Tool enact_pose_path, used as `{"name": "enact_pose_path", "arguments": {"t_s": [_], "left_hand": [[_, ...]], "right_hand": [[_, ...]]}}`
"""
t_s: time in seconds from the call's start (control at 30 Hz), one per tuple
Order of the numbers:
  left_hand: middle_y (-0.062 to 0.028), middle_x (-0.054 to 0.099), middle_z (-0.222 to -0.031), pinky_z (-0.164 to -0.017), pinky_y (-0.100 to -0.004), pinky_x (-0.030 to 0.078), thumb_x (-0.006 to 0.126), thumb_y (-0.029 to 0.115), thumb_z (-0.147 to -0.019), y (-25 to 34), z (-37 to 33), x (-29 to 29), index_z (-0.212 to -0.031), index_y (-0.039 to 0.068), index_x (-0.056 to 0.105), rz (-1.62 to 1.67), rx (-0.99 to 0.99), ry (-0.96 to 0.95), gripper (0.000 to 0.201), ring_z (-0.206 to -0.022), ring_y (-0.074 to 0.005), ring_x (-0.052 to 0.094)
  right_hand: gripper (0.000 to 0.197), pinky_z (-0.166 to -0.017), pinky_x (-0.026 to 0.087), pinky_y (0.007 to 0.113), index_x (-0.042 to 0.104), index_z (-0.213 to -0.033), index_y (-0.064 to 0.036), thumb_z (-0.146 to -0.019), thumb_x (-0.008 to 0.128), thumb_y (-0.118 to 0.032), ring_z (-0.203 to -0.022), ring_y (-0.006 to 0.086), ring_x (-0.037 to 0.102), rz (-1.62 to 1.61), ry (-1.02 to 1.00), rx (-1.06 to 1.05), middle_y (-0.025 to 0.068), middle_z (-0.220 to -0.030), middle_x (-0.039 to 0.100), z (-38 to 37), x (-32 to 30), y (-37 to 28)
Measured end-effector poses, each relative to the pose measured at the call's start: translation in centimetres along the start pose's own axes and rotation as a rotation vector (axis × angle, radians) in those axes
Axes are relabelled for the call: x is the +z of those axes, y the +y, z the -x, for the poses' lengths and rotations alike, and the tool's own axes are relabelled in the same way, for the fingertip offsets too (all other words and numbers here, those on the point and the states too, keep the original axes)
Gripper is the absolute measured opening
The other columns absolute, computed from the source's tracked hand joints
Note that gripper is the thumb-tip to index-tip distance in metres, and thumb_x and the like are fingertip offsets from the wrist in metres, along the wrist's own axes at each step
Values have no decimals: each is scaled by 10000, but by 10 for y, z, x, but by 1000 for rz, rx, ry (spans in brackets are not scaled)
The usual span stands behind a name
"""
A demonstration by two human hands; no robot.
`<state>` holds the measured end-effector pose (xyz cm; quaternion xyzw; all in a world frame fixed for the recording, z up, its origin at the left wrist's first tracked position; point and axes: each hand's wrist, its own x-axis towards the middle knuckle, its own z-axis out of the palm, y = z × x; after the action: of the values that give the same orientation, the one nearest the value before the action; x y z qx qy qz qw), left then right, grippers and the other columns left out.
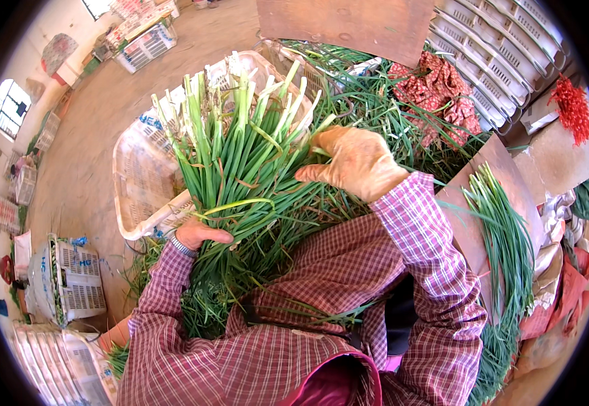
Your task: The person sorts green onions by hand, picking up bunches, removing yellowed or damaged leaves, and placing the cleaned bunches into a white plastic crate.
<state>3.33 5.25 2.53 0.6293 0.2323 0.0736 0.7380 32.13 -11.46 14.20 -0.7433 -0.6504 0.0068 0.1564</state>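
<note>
My left hand (199, 234) holds a thick bunch of long green stalks, which look like garlic chives (223, 166), with its thumb laid over the leaves and its fingers partly hidden beneath. The pale cut ends fan upward and away from me. At the bunch's right side is my right hand (360, 162), seemingly in a tan glove. Its fingers and thumb are closed around the end of a green stalk (325, 123). Behind the bunch stands a white plastic basket (147, 162). Loose green leaves (260, 250) cover my lap.
More loose greens (375, 101) and a red patterned cloth (436, 95) lie beyond my right hand. A neat bundle of greens (501, 230) rests on a board (467, 196) at right. White crates (490, 54) are stacked at far right; another crate (81, 281) stands at left.
</note>
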Motion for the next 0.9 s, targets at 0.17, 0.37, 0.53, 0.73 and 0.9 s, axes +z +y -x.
{"name": "enact_pose_path", "arguments": {"t_s": [0.17,0.37,0.53,0.73,0.9], "left_hand": [[-105,600,-1120,-889,-362,459,804,41,-577,7,-7,5,-1202,23,521,0,-22,-43,686,-1016,-223,566],[-109,573,-1168,-936,-362,424,809,75,-574,8,-8,8,-1256,24,474,8,-4,-69,761,-1073,-219,534],[-148,603,-1114,-856,-374,489,793,10,-536,1,2,-1,-1196,-22,519,39,24,-13,716,-979,-246,596],[-172,637,-1019,-720,-370,536,759,-4,-584,-4,24,-16,-1170,-53,523,122,27,-41,633,-839,-246,642],[-170,634,-1037,-768,-359,526,716,-78,-624,-12,21,-14,-1181,-44,525,78,14,59,591,-897,-246,632]], "right_hand": [[270,-675,497,391,633,-980,-126,-761,657,-282,-785,315,624,-146,150,-71,136,-805,637,2,27,19],[163,-533,502,352,576,-879,-101,-740,658,-123,-662,283,627,138,325,27,98,-783,634,0,39,30],[96,-468,482,378,497,-845,-93,-868,491,-187,-557,268,614,248,386,23,90,-634,592,2,37,52],[91,-565,497,447,548,-908,-130,-860,493,-185,-643,320,635,324,447,322,130,-694,634,18,27,145],[192,-673,510,270,642,-1040,-76,-861,578,-52,-735,140,615,178,457,330,64,-864,683,28,22,153]]}}
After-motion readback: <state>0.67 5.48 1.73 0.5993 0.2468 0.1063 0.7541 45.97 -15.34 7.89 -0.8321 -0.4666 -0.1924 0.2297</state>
